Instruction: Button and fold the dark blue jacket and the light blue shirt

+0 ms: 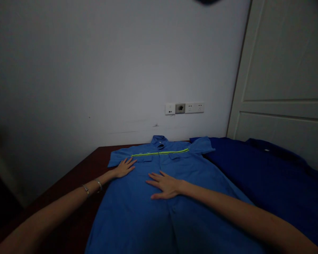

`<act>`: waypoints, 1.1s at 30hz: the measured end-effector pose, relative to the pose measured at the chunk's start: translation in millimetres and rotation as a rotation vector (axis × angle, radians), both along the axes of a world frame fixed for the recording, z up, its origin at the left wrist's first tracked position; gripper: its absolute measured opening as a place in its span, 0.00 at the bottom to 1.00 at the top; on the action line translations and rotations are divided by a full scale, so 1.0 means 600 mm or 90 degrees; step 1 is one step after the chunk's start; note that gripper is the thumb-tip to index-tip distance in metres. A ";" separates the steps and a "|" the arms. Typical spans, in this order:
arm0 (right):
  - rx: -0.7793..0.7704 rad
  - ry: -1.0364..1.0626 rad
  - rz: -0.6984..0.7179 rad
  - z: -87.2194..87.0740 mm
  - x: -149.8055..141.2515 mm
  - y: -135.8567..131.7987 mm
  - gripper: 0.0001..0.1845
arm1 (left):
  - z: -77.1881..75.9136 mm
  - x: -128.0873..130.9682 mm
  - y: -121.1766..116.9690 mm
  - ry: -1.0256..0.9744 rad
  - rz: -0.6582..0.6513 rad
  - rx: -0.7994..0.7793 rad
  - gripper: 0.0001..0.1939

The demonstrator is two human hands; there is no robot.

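A blue short-sleeved work shirt (137, 197) lies spread face up, its collar toward the wall. A yellow-green stripe crosses its chest above two flapped pockets. My left hand (124, 167) rests flat near the chest pocket on the left, fingers spread. Lower down, close to the front placket, my right hand (165, 185) lies on the cloth with its fingers apart. Neither hand grips anything. The shirt's near end is in shadow and runs out of the picture.
Under the shirt is a dark red tabletop (76, 176), its edge showing on the left. Darker blue cloth (243, 165) covers the right side. Behind stand a white wall with a row of sockets (184, 108) and a panelled white door (286, 77).
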State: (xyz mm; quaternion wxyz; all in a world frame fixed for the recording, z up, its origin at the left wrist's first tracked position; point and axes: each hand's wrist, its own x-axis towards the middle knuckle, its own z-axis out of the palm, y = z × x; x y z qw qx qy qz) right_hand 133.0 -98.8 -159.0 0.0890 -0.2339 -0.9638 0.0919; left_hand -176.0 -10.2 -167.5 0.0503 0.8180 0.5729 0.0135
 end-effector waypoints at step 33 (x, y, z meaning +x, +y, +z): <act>0.021 0.143 -0.128 0.089 0.110 0.118 0.32 | -0.010 -0.062 -0.062 -0.111 -0.134 0.137 0.20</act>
